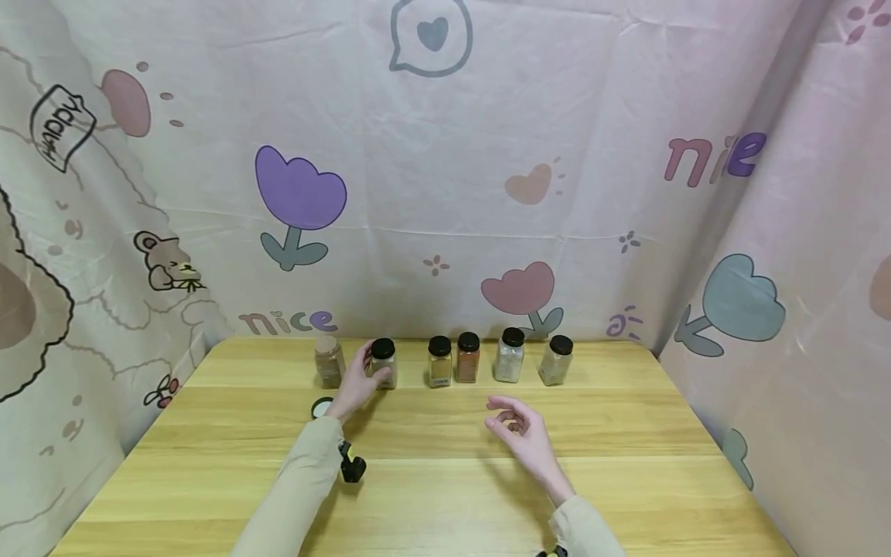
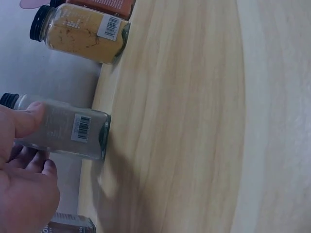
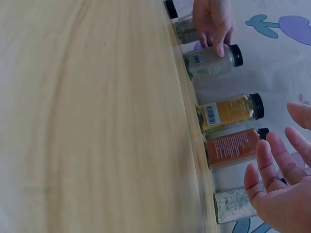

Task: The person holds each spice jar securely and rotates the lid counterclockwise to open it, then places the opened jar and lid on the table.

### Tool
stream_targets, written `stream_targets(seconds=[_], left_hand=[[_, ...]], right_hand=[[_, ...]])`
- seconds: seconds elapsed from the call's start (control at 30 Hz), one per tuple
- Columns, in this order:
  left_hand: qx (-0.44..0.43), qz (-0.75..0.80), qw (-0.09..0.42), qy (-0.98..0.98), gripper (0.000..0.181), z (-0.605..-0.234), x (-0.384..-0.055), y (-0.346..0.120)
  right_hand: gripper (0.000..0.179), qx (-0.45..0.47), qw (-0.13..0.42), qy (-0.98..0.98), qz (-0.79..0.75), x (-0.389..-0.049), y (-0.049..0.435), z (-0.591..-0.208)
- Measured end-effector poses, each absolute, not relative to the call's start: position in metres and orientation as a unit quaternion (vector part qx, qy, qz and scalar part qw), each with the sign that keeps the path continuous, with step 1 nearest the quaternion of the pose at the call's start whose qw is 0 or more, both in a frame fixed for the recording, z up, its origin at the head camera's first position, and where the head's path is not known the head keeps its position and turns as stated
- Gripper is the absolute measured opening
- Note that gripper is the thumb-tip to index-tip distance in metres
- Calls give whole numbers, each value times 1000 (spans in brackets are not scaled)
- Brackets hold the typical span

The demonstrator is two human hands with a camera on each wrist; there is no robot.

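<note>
My left hand (image 1: 356, 388) grips a glass spice jar (image 1: 387, 374) of grey-brown powder with a black lid, which stands upright at the table's back edge. In the left wrist view the thumb lies along the side of this jar (image 2: 60, 128), the other fingers round its far side. Just left of the hand is a lidless jar (image 1: 329, 365) of brown spice. A black lid (image 1: 321, 407) with a white inside lies in front of it, partly behind the wrist. My right hand (image 1: 525, 435) hovers above the table with loosely bent fingers, holding nothing.
Along the back edge to the right stand a yellow spice jar (image 1: 440, 363), a red-orange one (image 1: 468, 360), a whitish one (image 1: 510, 357) and a pale one (image 1: 556, 362), all black-lidded. A printed cloth (image 1: 418, 186) hangs behind the wooden table (image 1: 431, 495).
</note>
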State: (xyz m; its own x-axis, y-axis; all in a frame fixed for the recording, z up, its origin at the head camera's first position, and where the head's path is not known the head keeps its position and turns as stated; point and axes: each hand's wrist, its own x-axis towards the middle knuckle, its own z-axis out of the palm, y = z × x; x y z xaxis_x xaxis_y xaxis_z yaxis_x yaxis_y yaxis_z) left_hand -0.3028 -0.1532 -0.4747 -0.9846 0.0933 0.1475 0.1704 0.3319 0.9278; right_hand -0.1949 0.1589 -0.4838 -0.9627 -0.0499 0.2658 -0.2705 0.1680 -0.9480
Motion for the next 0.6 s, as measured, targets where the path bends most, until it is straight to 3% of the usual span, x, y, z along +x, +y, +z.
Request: stream_targets(seconds=[0.6], left_hand=[[-110, -558, 22, -822, 61, -481, -286, -156]], right_hand=[[40, 116, 83, -752, 644, -197, 157, -483]])
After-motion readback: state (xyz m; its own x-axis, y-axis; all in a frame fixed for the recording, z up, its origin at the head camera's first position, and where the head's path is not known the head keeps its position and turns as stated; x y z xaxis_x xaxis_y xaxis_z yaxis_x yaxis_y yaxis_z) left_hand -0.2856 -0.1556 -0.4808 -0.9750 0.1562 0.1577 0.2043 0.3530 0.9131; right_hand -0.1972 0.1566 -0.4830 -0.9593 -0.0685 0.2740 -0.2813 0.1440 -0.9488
